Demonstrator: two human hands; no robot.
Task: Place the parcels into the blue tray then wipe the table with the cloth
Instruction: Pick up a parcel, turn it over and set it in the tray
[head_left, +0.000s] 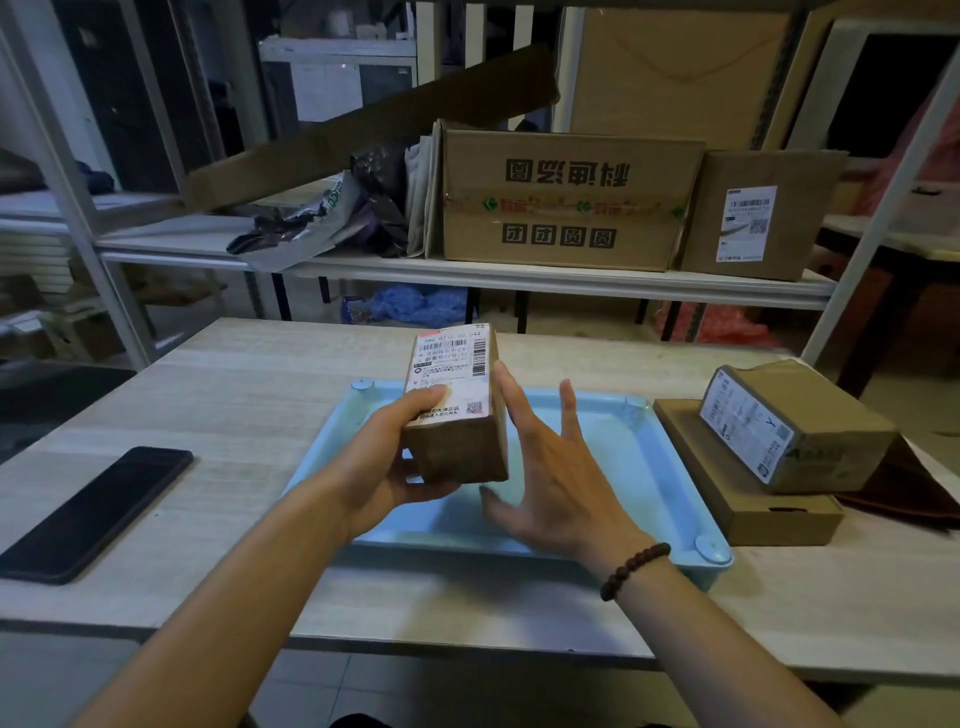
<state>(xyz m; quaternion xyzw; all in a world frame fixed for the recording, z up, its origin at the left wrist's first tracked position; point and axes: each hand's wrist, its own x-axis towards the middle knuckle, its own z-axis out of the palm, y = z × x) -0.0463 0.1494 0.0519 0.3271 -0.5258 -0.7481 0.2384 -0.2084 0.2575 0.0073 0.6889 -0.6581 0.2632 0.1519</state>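
Left hand (395, 457) gripping the small brown labelled cardboard parcel (457, 410) above the shallow light-blue plastic tray (670, 467), right hand (556, 478) spread alongside; placing step, lowering presumably next.

L hand (387, 462) fwd at centre, forearm in from lower left; thumb curled over top of parcel (457, 441), fingers wrapped under. R hand (563, 483) just beside, palm facing left, fingers straight + spread, thumb low; index at parcel's right side, contact unclear. Bead bracelet (631, 569) on R wrist. Forearms bare.
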